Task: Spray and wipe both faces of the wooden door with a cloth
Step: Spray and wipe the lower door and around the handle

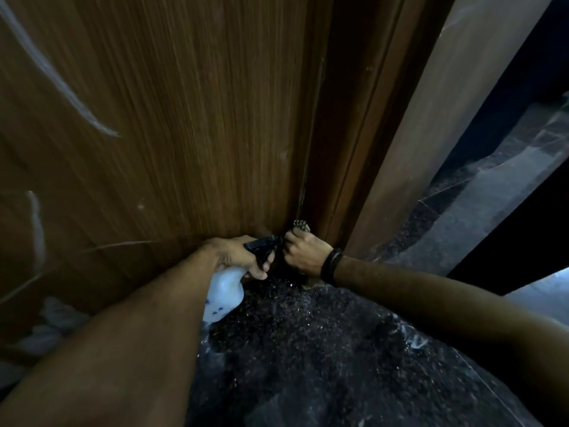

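- Left hand (237, 257) grips the spray bottle (226, 292); right hand (303, 252) pinches the cloth (300, 224) against the wooden door (184, 118)'s bottom right corner.
- Next, likely: wipe along the bottom edge.

Dim, motion-blurred; edges bowed by wide-angle

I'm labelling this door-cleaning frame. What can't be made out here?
Head view:
- Cloth: mostly hidden inside the right hand; only a patterned tip shows.
- Spray bottle: nozzle tip dark and masked by the left hand.
- Door: top cut off by the frame; other face unseen.
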`<state>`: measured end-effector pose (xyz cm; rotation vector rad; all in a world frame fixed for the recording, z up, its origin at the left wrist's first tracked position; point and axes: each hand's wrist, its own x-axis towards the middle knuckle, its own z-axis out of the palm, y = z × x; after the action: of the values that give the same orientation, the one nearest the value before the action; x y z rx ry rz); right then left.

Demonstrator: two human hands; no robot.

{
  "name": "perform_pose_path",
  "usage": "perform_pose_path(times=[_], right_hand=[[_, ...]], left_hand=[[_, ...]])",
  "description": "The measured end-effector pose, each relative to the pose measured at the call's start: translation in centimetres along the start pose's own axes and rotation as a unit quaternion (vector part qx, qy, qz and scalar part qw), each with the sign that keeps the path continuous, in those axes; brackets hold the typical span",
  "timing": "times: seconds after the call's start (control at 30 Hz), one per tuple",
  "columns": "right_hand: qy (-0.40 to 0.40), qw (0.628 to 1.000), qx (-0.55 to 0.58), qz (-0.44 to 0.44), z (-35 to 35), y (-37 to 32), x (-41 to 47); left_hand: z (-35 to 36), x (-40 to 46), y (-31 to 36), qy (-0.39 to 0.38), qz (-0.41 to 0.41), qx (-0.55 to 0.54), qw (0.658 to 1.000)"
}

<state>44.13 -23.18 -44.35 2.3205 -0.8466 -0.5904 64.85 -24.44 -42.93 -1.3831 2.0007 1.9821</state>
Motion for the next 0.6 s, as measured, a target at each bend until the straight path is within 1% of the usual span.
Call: perform_pose_path(times=[0.03,0.07,0.13,0.23,0.27,0.33,0.4,0.43,0.5,0.53,0.6], right_hand=[[-0.012,1.000,-0.002,-0.011,0.6,-0.7,0.3],[-0.061,0.998,-0.013,-0.026,1.1,-1.6,0.5],[-0.088,0.995,-0.012,-0.054,2.2,-3.4,0.8],[-0.082,0.993,-0.023,-0.086,3.2,-4.5,1.5],[-0.099,0.990,-0.037,-0.093,3.1,-4.5,1.7],[-0.111,0.988,-0.046,-0.095,2.9,-4.4,1.6],[-0.124,0.990,-0.033,-0.060,2.7,-4.2,1.8],[-0.098,0.995,-0.020,-0.028,2.6,-3.9,1.9],[-0.048,0.998,0.026,-0.004,2.5,-3.2,2.0],[-0.044,0.999,0.027,0.012,1.9,-2.3,1.6],[-0.006,1.000,0.000,0.031,-0.1,-0.4,0.5]], left_hand=[[0.3,-0.1,0.1,-0.006,0.002,-0.009,1.000],[0.5,-0.1,0.0,-0.015,0.001,-0.010,1.000],[0.8,0.2,-0.4,-0.007,0.002,0.006,1.000],[1.0,0.9,-0.4,0.002,-0.005,0.011,1.000],[1.0,1.1,-0.1,0.000,-0.006,0.014,1.000],[1.3,1.2,0.7,0.002,-0.007,0.021,1.000],[1.6,0.9,1.7,0.007,-0.003,0.021,1.000],[1.7,0.7,2.3,0.014,0.002,0.018,1.000],[1.8,0.0,3.4,0.031,0.016,0.009,0.999],[1.8,-0.5,3.9,0.038,0.028,-0.001,0.999],[1.6,-1.5,4.9,0.048,0.050,-0.028,0.997]])
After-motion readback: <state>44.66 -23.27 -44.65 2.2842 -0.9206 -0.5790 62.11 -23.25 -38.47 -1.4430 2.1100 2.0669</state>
